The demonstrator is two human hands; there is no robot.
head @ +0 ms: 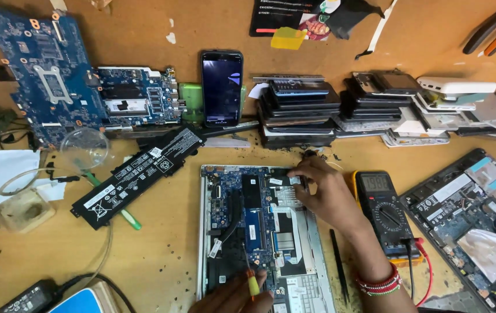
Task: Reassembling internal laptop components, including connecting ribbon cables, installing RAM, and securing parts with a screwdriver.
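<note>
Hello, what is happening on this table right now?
A person works on an opened laptop lying on the wooden bench. The left hand holds a small yellow-handled screwdriver with its tip over the laptop's board. The right hand rests its fingers on the upper right part of the board. A black battery pack lies to the left, and a multimeter sits beside the right wrist.

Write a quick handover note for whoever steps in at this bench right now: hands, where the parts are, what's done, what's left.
Left hand: holds a small yellow-handled screwdriver, tip down on the board of the opened laptop.
Right hand: fingertips rest on the laptop's upper right inside, empty as far as shows.
Parts: black battery pack lies out on the bench, left of the laptop; multimeter to its right; black pry tool beside it.
Done: bottom cover off, battery out.
Left: board remains in the chassis.
</note>
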